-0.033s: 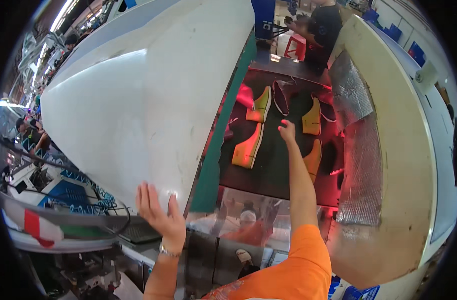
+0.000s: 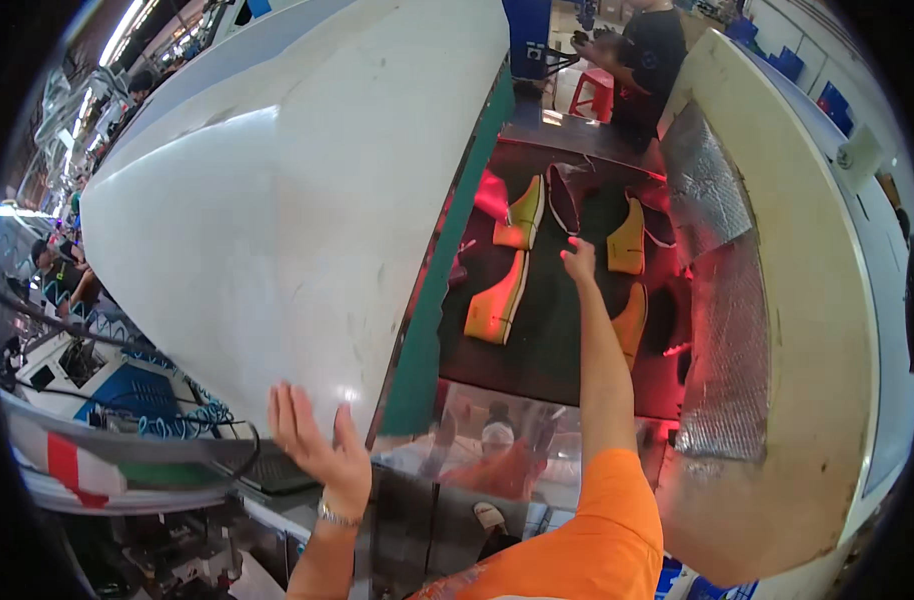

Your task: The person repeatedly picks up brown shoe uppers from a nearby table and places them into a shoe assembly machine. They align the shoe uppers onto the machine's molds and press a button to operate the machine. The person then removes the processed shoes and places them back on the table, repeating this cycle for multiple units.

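My left hand [image 2: 322, 450], fingers spread, rests against or just in front of the big white machine cover [image 2: 227, 230]; contact is unclear. Over the dark belt [image 2: 547, 310] my right arm stretches forward. At the near end of a dark shoe upper [image 2: 563, 200] is my right hand [image 2: 579, 260], thumb and forefinger slightly apart; nothing shows in its grip. Yellow-orange wedge-shaped shoe pieces lie around it: one [image 2: 496, 305] at near left, another [image 2: 522, 215] beyond, one [image 2: 628, 240] on the right, and one [image 2: 632, 320] beside my forearm. A second dark upper [image 2: 659, 224] is at far right.
A cream machine panel [image 2: 807, 330] with silvery insulation [image 2: 725, 340] walls the right side. Green edging [image 2: 422, 350] lines the left opening, and red light glows inside. A clear sheet [image 2: 487, 440] hangs at the near belt edge. Beyond stand a person [image 2: 652, 60] and a red stool [image 2: 593, 92].
The view has shifted slightly. My right hand sits a little closer to the dark upper's near end. My left hand is slightly lower in the picture.
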The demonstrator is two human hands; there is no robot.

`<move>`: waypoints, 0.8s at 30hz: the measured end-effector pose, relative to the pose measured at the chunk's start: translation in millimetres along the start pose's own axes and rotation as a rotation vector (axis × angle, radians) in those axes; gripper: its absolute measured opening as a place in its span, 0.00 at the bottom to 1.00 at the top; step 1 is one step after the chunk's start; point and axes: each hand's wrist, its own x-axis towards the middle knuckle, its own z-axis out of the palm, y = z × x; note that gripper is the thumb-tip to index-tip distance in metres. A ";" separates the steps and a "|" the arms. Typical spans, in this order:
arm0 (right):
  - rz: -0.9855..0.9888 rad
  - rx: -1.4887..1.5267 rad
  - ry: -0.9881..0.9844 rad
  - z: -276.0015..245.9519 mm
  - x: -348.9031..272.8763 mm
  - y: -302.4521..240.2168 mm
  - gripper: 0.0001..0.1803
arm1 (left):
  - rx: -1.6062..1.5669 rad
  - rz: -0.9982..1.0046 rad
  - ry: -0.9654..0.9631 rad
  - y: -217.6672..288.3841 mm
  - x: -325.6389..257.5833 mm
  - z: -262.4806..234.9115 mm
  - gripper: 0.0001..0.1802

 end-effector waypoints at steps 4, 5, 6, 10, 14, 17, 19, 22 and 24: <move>0.149 -0.231 -0.056 11.7 51.9 -11.6 0.29 | 0.055 -0.021 -0.061 1.4 -5.2 -4.5 0.30; 0.176 -0.285 -0.086 14.8 62.4 -10.8 0.30 | 0.069 -0.029 -0.076 0.8 -6.0 -4.2 0.31; 0.200 -0.345 -0.131 15.4 70.1 -8.2 0.31 | 0.082 -0.024 -0.080 0.2 -6.8 -2.7 0.30; 0.298 -0.382 -0.197 15.1 85.4 -4.4 0.36 | 0.123 0.015 -0.096 2.4 -7.4 -5.3 0.31; -0.086 -0.405 0.090 -27.9 58.2 -60.9 0.27 | 0.130 -0.031 -0.090 1.0 -12.6 -3.7 0.30; -0.374 -0.397 0.240 -98.0 41.4 -76.5 0.18 | 0.064 0.007 -0.057 1.9 -5.6 1.6 0.29; -0.526 -0.395 0.266 -139.7 3.1 -105.9 0.13 | 0.044 0.040 -0.047 2.4 -1.8 1.2 0.30; -0.579 -0.334 0.087 -192.6 -69.4 -156.4 0.13 | 0.035 0.049 0.000 1.0 -1.0 0.7 0.29; -0.636 -0.254 -0.060 -215.2 -123.6 -191.7 0.14 | 0.022 0.048 0.018 0.4 -0.3 -0.3 0.29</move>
